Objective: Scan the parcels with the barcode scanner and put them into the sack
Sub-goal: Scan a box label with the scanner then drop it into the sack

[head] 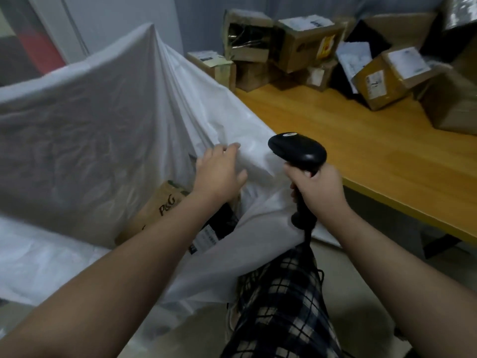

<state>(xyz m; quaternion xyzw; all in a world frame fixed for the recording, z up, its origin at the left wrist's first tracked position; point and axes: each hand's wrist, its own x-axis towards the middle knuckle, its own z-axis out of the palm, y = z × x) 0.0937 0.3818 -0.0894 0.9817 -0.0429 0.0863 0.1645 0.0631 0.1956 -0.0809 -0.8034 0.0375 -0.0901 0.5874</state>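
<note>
Right grip [317, 187] round scanner [299, 151], handle down, nose toward sack [77, 112]

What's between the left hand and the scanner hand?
Head view: only a bunched fold of the white sack, between the left hand resting on it and the right hand gripping the barcode scanner.

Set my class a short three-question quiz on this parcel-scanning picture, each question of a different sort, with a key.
1. Which hand grips the barcode scanner?
2. The box marked P&G lies: A on the floor; B inside the white sack; C on a shelf.
3. True or false: the left hand touches the sack's edge.
Key: 1 the right hand; 2 B; 3 true.
</note>
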